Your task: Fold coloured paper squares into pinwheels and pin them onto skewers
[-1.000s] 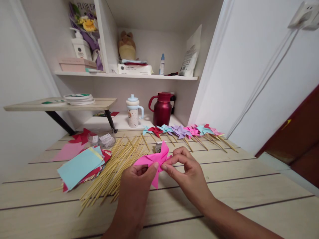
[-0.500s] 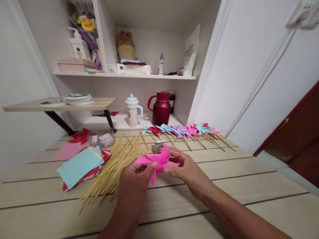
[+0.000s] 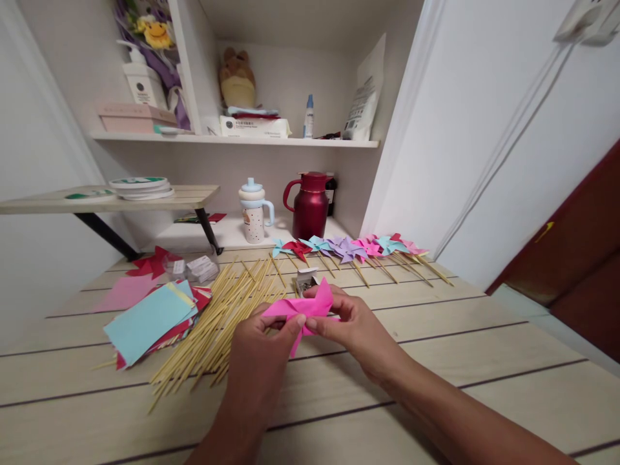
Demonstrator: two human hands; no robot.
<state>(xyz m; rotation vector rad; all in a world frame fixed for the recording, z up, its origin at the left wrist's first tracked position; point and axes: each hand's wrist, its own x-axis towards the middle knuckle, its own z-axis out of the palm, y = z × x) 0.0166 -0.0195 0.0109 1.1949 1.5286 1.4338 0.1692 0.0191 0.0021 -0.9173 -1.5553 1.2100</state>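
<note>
A pink paper pinwheel (image 3: 320, 301) is held above the table between both hands, with no stick visible on it. My left hand (image 3: 268, 339) pinches it near its middle, thumb on top. From the other side my right hand (image 3: 341, 316) grips a blade, its thumb almost meeting the left one at the centre. Just beyond the pinwheel stands a small open box (image 3: 306, 279) with tiny metal pieces inside. Thin wooden sticks (image 3: 217, 323) lie in a loose heap to the left of my left hand.
Coloured paper sheets (image 3: 148, 323) are stacked at left, near small clear-wrapped boxes (image 3: 201, 268) and a red paper pinwheel (image 3: 154, 263). Finished pinwheels on sticks (image 3: 346, 248) line the back. Behind them are a red jug (image 3: 310, 206), a speckled cup (image 3: 253, 216) and a raised wooden shelf (image 3: 194, 197).
My right thumb has moved left, closer to the pinwheel's centre. The view has shifted slightly, and the small box beyond the pinwheel shows more fully.
</note>
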